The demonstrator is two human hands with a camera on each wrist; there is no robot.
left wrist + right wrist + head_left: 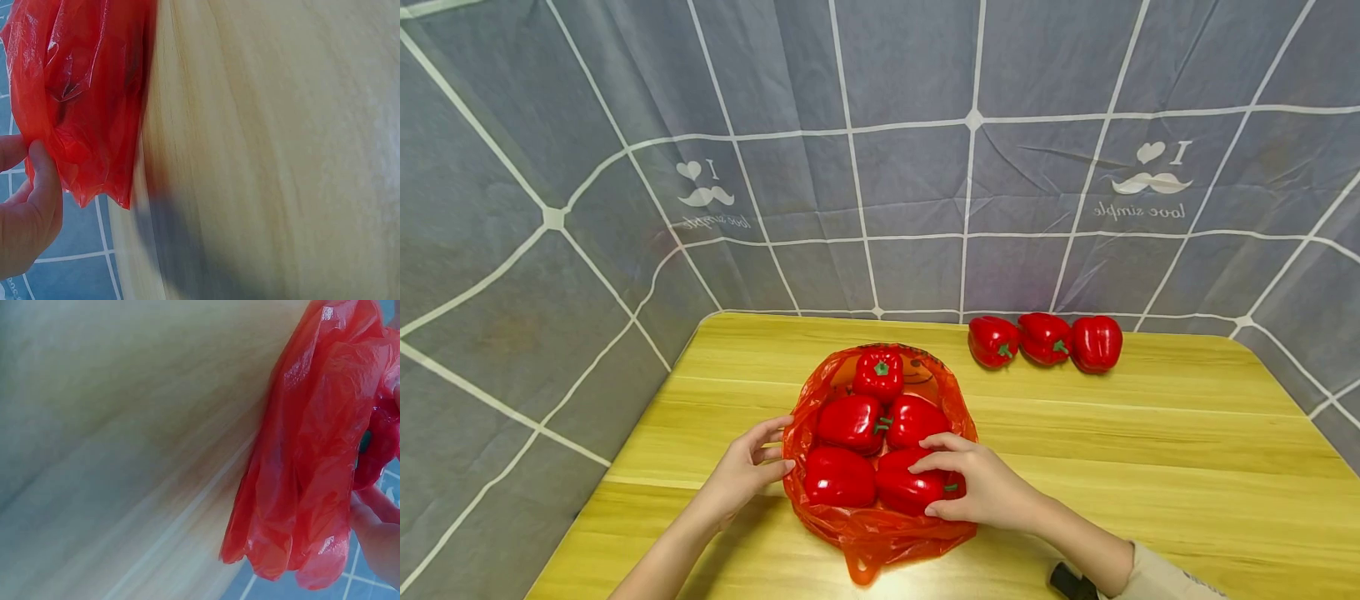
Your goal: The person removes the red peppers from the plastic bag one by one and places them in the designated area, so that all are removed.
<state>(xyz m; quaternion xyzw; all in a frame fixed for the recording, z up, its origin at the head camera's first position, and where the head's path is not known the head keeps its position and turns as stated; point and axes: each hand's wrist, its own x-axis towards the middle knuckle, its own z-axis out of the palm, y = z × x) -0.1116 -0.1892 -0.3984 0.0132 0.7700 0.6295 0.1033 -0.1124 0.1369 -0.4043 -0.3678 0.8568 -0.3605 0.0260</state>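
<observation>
A red plastic bag (pixel 880 533) stands open on the wooden table with several red bell peppers inside. My left hand (pixel 745 471) pinches the bag's left edge between thumb and fingers; the left wrist view shows the fingertips at the crinkled bag (pixel 81 112). At the front right of the bag, my right hand (pixel 985 483) grips a red bell pepper (pixel 895 483), fingers over its top and thumb at the near side. In the right wrist view the bag (pixel 300 456) covers part of that bell pepper (pixel 378 453). Another bell pepper (pixel 840 477) lies left of it.
Three more bell peppers sit in a row at the table's back: left (pixel 993 342), middle (pixel 1045 338) and right (pixel 1097 343). A grey checked cloth (pixel 910 183) hangs behind the wooden table (pixel 1165 450). Something black (pixel 1071 581) shows below the right sleeve.
</observation>
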